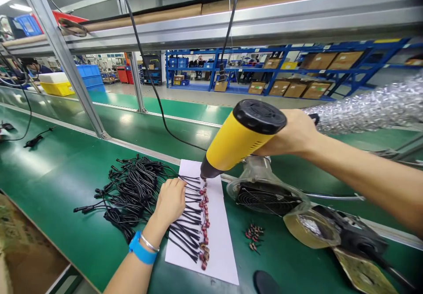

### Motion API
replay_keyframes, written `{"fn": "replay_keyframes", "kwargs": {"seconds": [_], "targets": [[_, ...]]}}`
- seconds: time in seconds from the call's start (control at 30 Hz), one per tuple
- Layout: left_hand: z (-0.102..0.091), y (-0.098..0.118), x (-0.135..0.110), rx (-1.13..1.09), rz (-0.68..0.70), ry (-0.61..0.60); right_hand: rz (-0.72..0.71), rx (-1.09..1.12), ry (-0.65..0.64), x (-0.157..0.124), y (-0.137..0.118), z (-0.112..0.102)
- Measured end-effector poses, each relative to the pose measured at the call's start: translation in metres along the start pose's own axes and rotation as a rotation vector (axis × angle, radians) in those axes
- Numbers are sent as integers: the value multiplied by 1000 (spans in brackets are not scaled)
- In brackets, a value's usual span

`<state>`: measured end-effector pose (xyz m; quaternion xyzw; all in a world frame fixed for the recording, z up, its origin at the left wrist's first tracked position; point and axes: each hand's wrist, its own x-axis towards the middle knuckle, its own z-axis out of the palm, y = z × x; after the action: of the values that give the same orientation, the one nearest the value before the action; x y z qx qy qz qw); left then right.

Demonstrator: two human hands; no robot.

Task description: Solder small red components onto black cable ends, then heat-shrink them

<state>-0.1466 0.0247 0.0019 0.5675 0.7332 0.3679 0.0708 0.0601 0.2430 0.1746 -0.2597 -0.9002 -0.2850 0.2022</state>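
My right hand (292, 131) is wrapped round a yellow heat gun (236, 140) with a black end cap. Its dark nozzle points down at the far end of a row of small reddish ring-shaped parts (205, 210). These parts sit on the ends of several black cables (190, 212), laid side by side on a white sheet (220, 245). Over the cables' far part lies my left hand (172, 199), its fingers curled together on a black cable near the nozzle; the fingertips are partly hidden. The cables run left into a tangled black bundle (139, 186).
Right of the sheet are a small pile of reddish parts (254, 234), a fan (267, 199) in a clear hood, and a tape roll (312, 230). A foil duct (370, 104) enters from the right. A metal post (62, 56) stands left; a black cord (152, 78) hangs ahead.
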Motion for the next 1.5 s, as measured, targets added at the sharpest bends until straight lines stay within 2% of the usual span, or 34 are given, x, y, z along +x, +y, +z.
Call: {"fn": "replay_keyframes", "kwargs": {"seconds": [0.1,0.23,0.37,0.67,0.83,1.2,1.5], "targets": [[0,-2,0,133,16,-42,-104,-26,-19,14,-12,9],[1,-5,1,246,28,-80,-146,-17,-55,25,-19,22],[2,-7,2,373,70,-80,-183,-35,-112,32,-22,26],[4,-10,1,397,69,31,-155,-62,-206,42,-25,23],[5,-8,1,403,68,22,-165,-61,-225,45,-28,23],[7,-8,0,394,63,22,-92,-103,-295,50,-26,27],[6,-8,-1,392,59,6,-81,-102,-304,52,-27,30]]}}
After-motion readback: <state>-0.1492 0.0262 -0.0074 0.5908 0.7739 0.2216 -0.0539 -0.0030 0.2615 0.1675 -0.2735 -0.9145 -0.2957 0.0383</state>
